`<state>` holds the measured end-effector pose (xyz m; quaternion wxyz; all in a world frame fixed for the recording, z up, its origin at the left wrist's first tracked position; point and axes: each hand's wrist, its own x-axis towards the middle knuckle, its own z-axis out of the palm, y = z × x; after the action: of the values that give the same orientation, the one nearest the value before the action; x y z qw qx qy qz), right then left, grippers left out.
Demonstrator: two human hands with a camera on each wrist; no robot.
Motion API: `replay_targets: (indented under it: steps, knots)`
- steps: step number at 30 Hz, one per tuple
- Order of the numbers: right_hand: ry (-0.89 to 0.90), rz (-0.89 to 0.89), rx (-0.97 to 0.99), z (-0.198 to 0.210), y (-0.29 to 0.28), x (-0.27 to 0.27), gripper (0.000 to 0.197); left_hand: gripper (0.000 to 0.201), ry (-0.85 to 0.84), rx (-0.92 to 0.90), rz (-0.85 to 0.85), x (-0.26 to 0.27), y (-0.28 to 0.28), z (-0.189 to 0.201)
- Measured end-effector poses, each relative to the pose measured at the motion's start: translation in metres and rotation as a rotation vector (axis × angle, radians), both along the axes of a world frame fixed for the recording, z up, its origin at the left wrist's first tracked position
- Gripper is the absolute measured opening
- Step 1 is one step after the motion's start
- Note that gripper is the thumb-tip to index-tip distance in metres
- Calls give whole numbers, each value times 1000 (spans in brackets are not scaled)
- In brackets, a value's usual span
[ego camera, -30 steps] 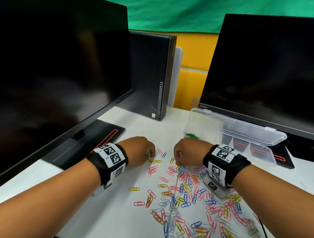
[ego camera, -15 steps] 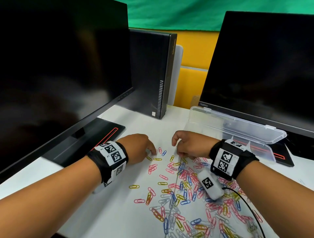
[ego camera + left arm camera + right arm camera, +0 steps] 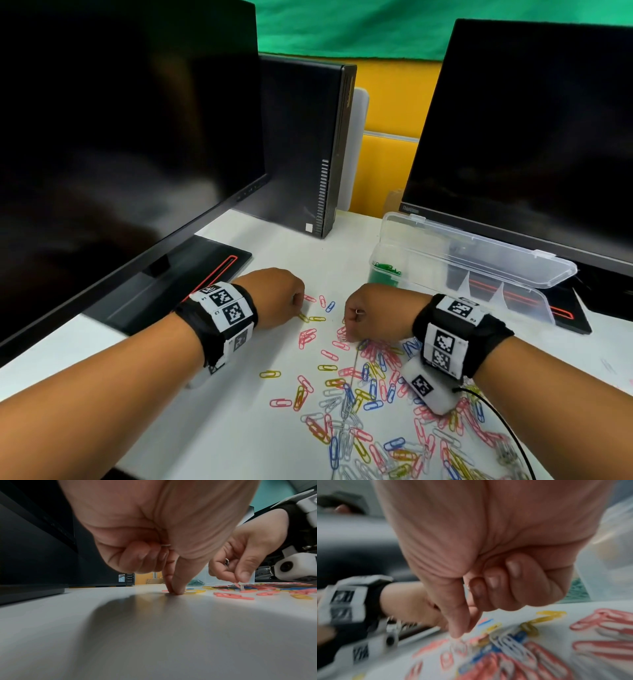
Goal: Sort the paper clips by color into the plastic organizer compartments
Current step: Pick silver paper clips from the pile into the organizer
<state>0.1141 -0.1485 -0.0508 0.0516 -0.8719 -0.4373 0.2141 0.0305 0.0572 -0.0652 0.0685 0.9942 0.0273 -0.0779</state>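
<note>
- Head view: we are pinching at a yellow clip [image 3: 303, 317] on the table [image 3: 219, 428] with our left hand [image 3: 278, 297], fingertips together.
- Our right hand [image 3: 371, 317] is curling its fingers, thumb and forefinger pinching a clip; colour unclear.
- The clips [image 3: 376, 404] are lying scattered near us; the organizer [image 3: 479, 270] is sitting open, far right.

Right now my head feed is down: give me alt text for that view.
Both hands work a scatter of coloured paper clips on a white desk: the left hand fingers a yellow clip, the right hand pinches into the pile. Behind, an open clear plastic organizer holds green clips in its left compartment.
</note>
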Motion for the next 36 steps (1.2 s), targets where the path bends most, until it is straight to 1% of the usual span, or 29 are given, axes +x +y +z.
replay_targets:
  steps: [4,6,9,11,14,16,19,21,24,29,30,31,34,36]
  knots:
    - [79,-75,94,9,-7,9,15,24,28,15,14,0,-1,-1]
    - [66,-86,70,8,-8,7,15,27,33,23,16,0,-1,0]
    - [14,-46,-18,-1,-3,-1,20,21,25,22,16,-1,-1,0]
    - [-23,3,-18,-5,1,-5,18,14,13,22,18,0,0,1]
    - [-20,30,-20,-7,4,-6,14,14,21,31,41,0,0,1]
    - [19,22,-23,-6,3,-4,16,18,50,46,54,1,-1,1]
    - [106,-30,48,1,-2,2,13,24,86,68,64,2,-2,0]
    - [149,-86,85,7,-5,8,19,26,85,66,67,2,-3,0]
    - [157,-147,75,13,-9,14,27,30,73,49,71,1,-2,1]
    - [268,-204,75,11,-11,18,35,18,42,44,77,0,2,2]
    - [299,-211,73,11,-11,17,36,18,45,56,75,0,1,2]
    - [366,-231,84,11,-12,17,35,20,52,73,71,1,1,2]
    - [708,-372,216,10,-15,15,25,26,92,128,71,0,-1,0]
    - [877,-430,314,9,-18,14,16,27,108,123,82,1,-1,1]
